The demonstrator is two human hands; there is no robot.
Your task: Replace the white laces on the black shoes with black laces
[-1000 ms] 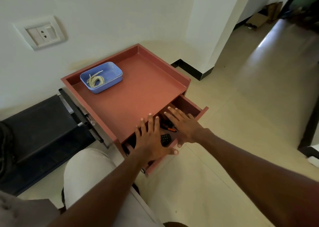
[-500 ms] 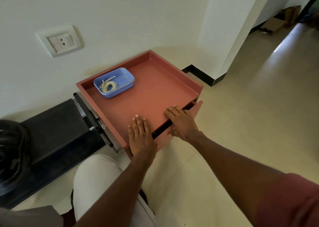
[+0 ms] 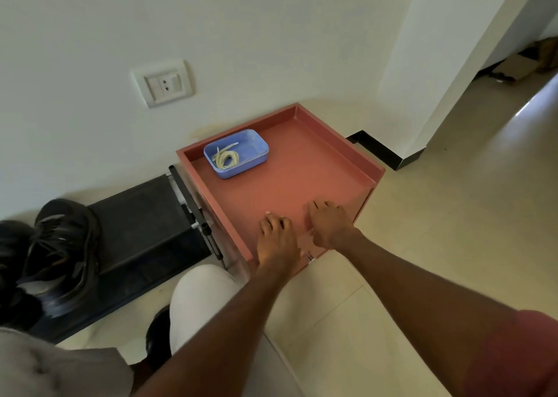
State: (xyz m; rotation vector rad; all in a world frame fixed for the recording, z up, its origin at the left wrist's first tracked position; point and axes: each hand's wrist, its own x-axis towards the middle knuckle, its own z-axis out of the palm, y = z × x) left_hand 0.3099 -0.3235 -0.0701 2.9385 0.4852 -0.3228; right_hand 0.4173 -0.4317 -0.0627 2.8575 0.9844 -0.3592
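Note:
Two black shoes (image 3: 57,254) sit on a low black stand at the far left, blurred. A coil of white laces (image 3: 226,158) lies in a blue tray (image 3: 256,143) at the back left of the red cabinet top (image 3: 290,182). My left hand (image 3: 276,239) and my right hand (image 3: 327,224) rest side by side over the cabinet's front edge, fingers on the top, holding nothing. The drawer front below them is pushed in flush. No black laces are in view.
The low black stand (image 3: 142,224) adjoins the cabinet's left side. A wall with a socket (image 3: 164,84) is behind. My bent knee in light trousers (image 3: 202,297) is just in front of the cabinet. Tiled floor (image 3: 437,230) stretches to the right.
The drawer went from open, with small dark items showing, to fully pushed in under both hands. The view swung right and the black shoes came into sight at the left.

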